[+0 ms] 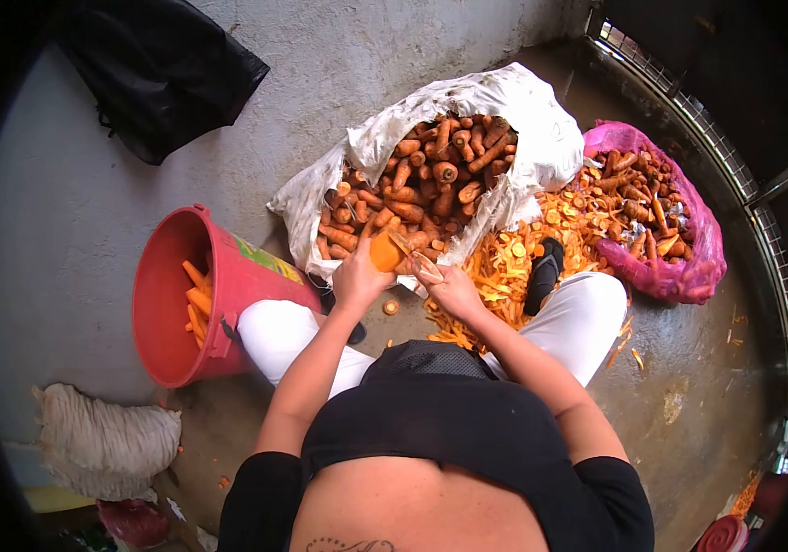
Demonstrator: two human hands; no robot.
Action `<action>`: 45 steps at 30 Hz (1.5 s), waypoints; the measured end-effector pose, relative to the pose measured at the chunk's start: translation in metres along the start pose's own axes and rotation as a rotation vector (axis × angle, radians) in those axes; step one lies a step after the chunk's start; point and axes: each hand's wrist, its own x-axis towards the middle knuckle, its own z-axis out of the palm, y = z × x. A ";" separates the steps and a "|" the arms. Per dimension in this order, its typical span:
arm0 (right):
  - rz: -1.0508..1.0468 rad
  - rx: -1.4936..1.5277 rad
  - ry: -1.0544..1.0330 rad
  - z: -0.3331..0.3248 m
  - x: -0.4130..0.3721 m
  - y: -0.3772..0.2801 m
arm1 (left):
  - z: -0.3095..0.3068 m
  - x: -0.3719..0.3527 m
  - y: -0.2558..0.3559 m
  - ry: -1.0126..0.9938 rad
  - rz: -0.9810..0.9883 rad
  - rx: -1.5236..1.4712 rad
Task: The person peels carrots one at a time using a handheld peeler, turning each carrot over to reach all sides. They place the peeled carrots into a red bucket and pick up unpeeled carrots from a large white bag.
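My left hand [362,279] is closed round a peeled, bright orange carrot [386,253] in front of the open sack. Close against the carrot, my right hand [452,289] has its fingers wrapped round a small bladed tool [400,243]; its exact kind is too small to tell. Just beyond both hands, a white sack [541,138] lies on its side with its mouth open, showing many unpeeled carrots [445,172]. Orange peelings and cut ends [500,276] are heaped on the floor to the right of my hands.
A red bucket [168,345] with peeled carrots [198,302] inside leans at my left. At the right is a pink sack [702,253] of carrots and scraps. A black bag [164,78] lies by the wall, a whitish sack [104,437] at lower left. My sandalled foot [544,276] touches the peelings.
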 end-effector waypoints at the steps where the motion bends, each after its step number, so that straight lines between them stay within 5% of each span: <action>1: -0.023 0.014 0.016 0.002 0.001 0.003 | -0.002 -0.001 0.001 0.003 0.004 -0.010; 9: -0.001 -0.050 0.018 0.005 0.001 0.011 | 0.005 -0.003 -0.004 -0.112 -0.034 -0.066; 15: 0.093 -0.064 -0.062 0.000 0.001 0.005 | 0.011 -0.004 -0.003 0.039 -0.033 0.041; 22: 0.125 -0.076 -0.086 0.000 0.001 0.008 | 0.001 -0.005 0.005 -0.116 -0.096 -0.020; 45: 0.047 -0.143 -0.055 -0.006 0.000 0.014 | -0.005 -0.002 0.007 -0.172 -0.082 -0.020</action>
